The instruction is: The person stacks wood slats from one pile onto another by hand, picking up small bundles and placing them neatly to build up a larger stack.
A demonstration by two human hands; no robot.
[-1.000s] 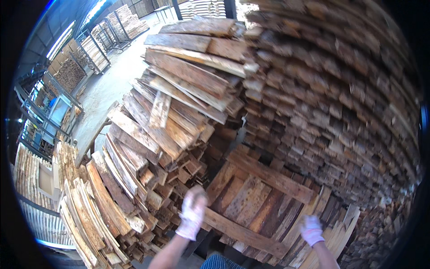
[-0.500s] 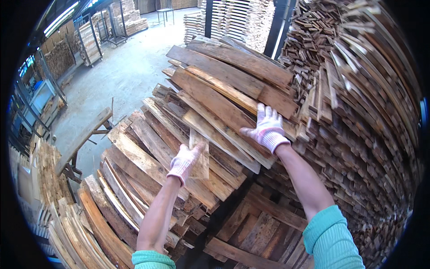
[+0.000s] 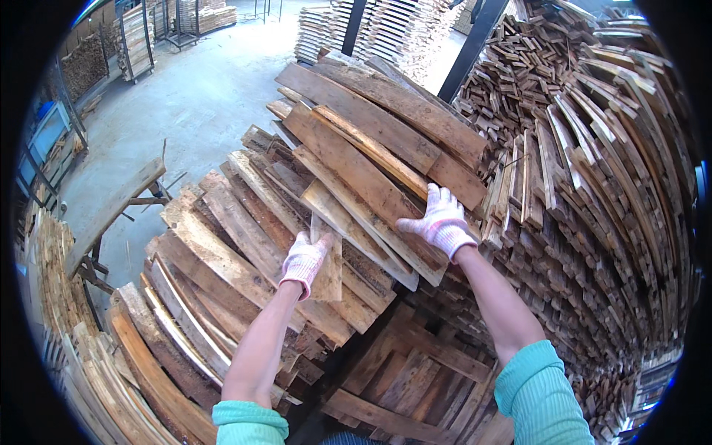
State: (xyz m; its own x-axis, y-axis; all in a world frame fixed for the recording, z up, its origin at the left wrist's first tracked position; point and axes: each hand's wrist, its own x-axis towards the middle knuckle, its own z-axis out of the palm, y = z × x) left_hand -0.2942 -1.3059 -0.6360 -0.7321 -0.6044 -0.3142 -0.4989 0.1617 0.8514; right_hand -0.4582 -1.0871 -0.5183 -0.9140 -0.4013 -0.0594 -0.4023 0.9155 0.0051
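Observation:
Both my hands wear whitish-pink knit gloves. My left hand (image 3: 305, 261) is closed at the edge of a short pale board (image 3: 328, 271), its thumb lying across the board's upper part. Some of its fingers are hidden. To the right, my right hand (image 3: 443, 225) lies with fingers spread and thumb out, touching the near ends of long brown planks (image 3: 356, 167). These planks lie loosely across the top of a large pile. Left of them, more rough boards (image 3: 222, 252) stretch side by side along the pile.
A high stack of boards (image 3: 593, 215) rises close on the right. Below my hands sits a low wooden slatted platform (image 3: 400, 378). A narrow wooden bench (image 3: 119, 215) stands at left on the concrete floor (image 3: 193, 81). A dark post (image 3: 475, 52) stands behind the pile.
The view has tilted and shifted slightly, so the surroundings sit a little further left and higher. Both hands stay at nearly the same spots on the wood.

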